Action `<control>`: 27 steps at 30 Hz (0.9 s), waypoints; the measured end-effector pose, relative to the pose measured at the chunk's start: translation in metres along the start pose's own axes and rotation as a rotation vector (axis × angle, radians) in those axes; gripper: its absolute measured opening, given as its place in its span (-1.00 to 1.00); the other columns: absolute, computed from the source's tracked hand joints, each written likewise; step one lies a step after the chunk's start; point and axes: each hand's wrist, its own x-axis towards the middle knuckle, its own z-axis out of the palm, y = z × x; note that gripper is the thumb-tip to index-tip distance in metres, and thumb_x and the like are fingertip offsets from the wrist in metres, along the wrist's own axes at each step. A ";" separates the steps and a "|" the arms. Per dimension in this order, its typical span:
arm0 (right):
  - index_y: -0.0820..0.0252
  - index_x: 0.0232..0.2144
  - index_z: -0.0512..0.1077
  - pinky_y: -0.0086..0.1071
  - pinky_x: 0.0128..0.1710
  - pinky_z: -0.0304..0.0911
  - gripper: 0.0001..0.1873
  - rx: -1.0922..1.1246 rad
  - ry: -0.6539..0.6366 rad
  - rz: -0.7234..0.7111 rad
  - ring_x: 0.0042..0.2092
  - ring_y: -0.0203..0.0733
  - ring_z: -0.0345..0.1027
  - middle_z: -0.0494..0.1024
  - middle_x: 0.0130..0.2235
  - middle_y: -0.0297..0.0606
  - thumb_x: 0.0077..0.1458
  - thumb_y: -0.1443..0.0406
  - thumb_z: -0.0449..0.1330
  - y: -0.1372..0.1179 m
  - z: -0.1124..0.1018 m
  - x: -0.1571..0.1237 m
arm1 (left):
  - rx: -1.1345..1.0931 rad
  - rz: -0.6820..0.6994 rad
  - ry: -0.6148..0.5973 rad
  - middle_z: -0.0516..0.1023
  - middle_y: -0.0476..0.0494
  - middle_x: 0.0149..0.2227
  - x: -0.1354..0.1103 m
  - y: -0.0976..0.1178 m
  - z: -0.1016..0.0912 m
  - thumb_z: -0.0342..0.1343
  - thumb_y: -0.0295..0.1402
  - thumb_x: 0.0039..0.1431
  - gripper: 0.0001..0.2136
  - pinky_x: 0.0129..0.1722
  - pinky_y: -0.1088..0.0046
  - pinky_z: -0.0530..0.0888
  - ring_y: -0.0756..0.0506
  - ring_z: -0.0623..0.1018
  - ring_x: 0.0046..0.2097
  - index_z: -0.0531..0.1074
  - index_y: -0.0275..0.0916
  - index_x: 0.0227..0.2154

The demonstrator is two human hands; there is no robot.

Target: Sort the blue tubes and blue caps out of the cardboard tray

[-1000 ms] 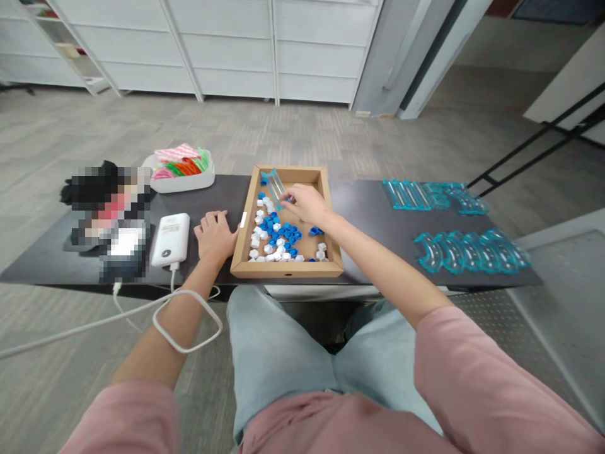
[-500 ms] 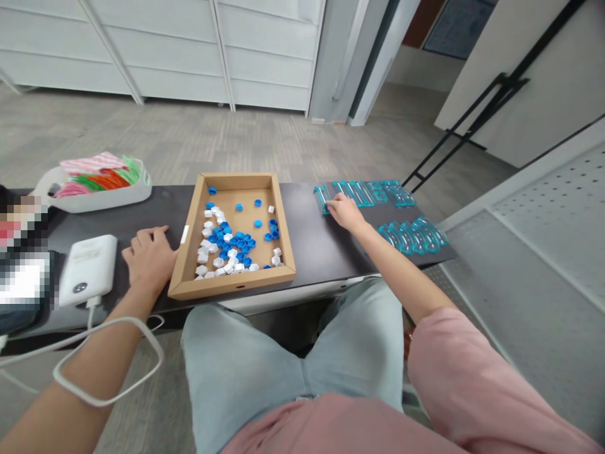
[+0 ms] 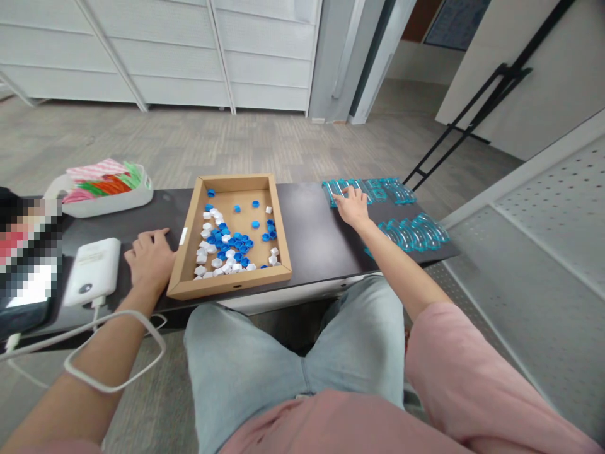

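Fingers of the right hand lie spread and flat on the row of clear blue straight pieces at the upper right of the dark table, grasping nothing. Curved blue pieces sit just below them. Left of centre, the left hand rests palm down, fingers loose, touching the left wall of the cardboard tray of blue and white caps, beside a white power bank.

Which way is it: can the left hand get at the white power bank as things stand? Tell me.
Probably yes. The left hand rests flat on the table, and the white power bank lies just beside it with nothing between them.
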 end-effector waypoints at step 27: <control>0.16 0.25 0.63 -0.14 0.20 0.36 -0.64 0.490 -0.054 -0.607 0.10 -0.01 0.59 0.66 0.23 -0.02 0.57 0.28 0.16 -0.202 -0.046 -0.010 | -0.061 0.032 0.010 0.31 -0.79 0.49 0.000 -0.003 0.003 -0.11 -0.12 0.62 -0.33 0.44 -0.16 0.26 -0.61 0.35 0.47 0.31 -0.52 0.55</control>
